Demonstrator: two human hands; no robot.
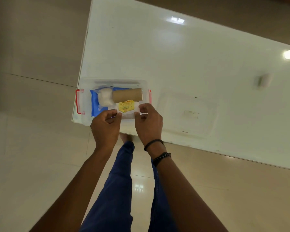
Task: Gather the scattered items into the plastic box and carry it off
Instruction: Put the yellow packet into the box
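Nearest, the left hand (105, 126) and right hand (148, 122) have fingers clamped on a soft, light packet (126, 107), pressing it into the plastic box (84, 101) at the tabletop's (191, 56) seven-o'clock corner. At twelve o'clock of the packet lies a cardboard tube (127, 96). The loaded box looks light but flexible; grip both short ends by the red clips (77, 102).

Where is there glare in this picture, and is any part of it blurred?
Head view: ceiling lights glare on the glossy white table, brightest at its far-right edge; a small white object there is blurred; the clear lid barely shows against the table.
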